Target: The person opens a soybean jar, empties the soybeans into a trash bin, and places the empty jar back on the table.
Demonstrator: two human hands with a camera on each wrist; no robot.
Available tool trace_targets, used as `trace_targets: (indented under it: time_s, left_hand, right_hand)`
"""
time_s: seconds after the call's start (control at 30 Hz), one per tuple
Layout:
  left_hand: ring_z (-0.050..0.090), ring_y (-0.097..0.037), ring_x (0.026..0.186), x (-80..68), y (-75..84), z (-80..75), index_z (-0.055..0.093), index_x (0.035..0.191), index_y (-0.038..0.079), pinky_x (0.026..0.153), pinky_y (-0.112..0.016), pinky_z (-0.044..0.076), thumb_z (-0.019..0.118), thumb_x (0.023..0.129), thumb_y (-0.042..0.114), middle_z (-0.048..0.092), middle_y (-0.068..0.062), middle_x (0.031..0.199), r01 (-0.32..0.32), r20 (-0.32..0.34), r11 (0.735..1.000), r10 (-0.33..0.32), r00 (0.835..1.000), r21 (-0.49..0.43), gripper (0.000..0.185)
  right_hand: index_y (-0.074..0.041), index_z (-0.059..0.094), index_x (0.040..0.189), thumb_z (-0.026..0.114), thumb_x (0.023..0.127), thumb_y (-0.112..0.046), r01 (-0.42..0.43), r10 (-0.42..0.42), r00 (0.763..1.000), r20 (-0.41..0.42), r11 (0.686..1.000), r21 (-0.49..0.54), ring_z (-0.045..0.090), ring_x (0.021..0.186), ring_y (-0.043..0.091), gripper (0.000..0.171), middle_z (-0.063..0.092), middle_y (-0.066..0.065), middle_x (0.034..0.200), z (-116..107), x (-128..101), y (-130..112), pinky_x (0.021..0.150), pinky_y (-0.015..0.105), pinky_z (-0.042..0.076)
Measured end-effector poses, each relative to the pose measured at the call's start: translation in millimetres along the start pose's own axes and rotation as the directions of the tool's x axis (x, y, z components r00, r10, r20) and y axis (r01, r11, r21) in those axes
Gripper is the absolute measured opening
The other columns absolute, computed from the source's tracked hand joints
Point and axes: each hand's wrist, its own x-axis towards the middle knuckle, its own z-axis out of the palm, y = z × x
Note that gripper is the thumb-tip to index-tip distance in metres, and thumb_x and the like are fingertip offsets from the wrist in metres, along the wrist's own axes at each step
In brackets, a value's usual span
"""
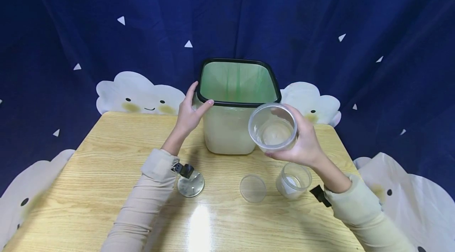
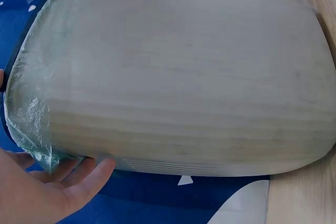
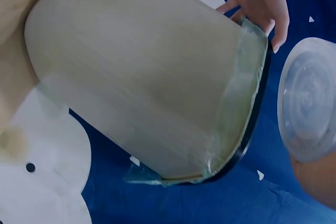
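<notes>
A pale trash bin (image 1: 227,133) with a black rim stands toward the back of the table, lined with a green plastic bag (image 1: 236,82). My left hand (image 1: 189,113) holds the bin's left front corner, thumb over the rim and fingers along the side. In the left wrist view, those fingers (image 2: 79,179) lie against the bag's folded-over edge. My right hand (image 1: 307,143) grips a clear plastic tub (image 1: 273,130) in front of the bin's right front corner. The tub tilts, its mouth facing the head camera, and nothing shows inside it.
On the wooden table (image 1: 124,157), a second clear tub (image 1: 293,181) with something white in it stands below my right hand. A clear round lid (image 1: 253,189) lies beside it. A shiny round disc (image 1: 191,184) lies near my left wrist. Behind hangs a blue curtain (image 1: 153,38).
</notes>
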Motion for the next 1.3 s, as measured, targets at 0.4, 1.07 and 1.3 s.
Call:
trace_targets:
  time_s: [0.4, 1.07, 1.3]
  left_hand:
    - [0.026, -0.02, 0.132, -0.2, 0.0, 0.3, 0.029, 0.142, 0.011, 0.106, -0.035, 0.022, 0.064, 0.081, 0.029, 0.029, -0.01, 0.145, 0.0, -0.011, 1.0, 0.0, 1.0, -0.005, 0.073]
    - [0.025, -0.02, 0.132, -0.3, 0.3, 0.7, 0.029, 0.143, 0.013, 0.106, -0.034, 0.022, 0.064, 0.081, 0.03, 0.028, -0.009, 0.146, 0.008, -0.005, 1.0, -0.008, 1.0, -0.006, 0.072]
    - [0.025, -0.022, 0.132, 0.2, 1.6, 0.7, 0.028, 0.143, 0.013, 0.107, -0.036, 0.021, 0.064, 0.082, 0.027, 0.028, -0.01, 0.146, 0.006, 0.0, 1.0, -0.006, 1.0, 0.0, 0.072]
  right_hand:
    - [0.005, 0.037, 0.127, 0.085, 0.042, 0.0, -0.103, 0.098, 0.994, 0.043, 0.986, 0.134, 0.052, 0.107, 0.029, 0.098, 0.054, 0.024, 0.115, 22.7, -21.1, 9.8, 0.09, 0.029, 0.04]
    - [0.005, 0.032, 0.127, 0.086, 0.043, 0.003, -0.323, 0.312, 0.946, 0.089, 0.933, 0.159, 0.048, 0.107, 0.04, 0.099, 0.052, 0.025, 0.118, 68.6, -54.2, 24.9, 0.091, 0.052, 0.035]
    - [0.001, 0.031, 0.129, 0.087, 0.047, -0.003, -0.379, 0.366, 0.925, 0.101, 0.901, 0.209, 0.046, 0.112, 0.037, 0.1, 0.052, 0.022, 0.121, 88.9, -70.4, 44.8, 0.095, 0.053, 0.033]
